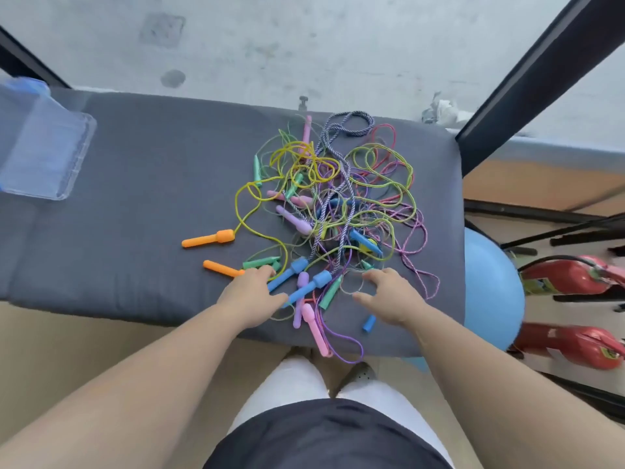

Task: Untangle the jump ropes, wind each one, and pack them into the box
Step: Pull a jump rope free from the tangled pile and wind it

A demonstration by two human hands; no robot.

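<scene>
Grey padded surface point(135, 231) fills most of the view. A multicolour tangle of jump ropes point(338, 198) lies centre-right on it, w/ the clear box point(47, 154) far left, well apart. Your L hand point(252, 292) rests on handles point(287, 274) at the tangle's near edge, fingers point(260, 274) bent, grip unclear. Your R hand point(392, 299) touches the tangle too, fingers spread & arched, holding nothing.

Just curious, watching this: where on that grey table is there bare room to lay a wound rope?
Bare cloth spans the left half of the table, between the clear box and the orange handles. The rope tangle crowds the right half.
</scene>
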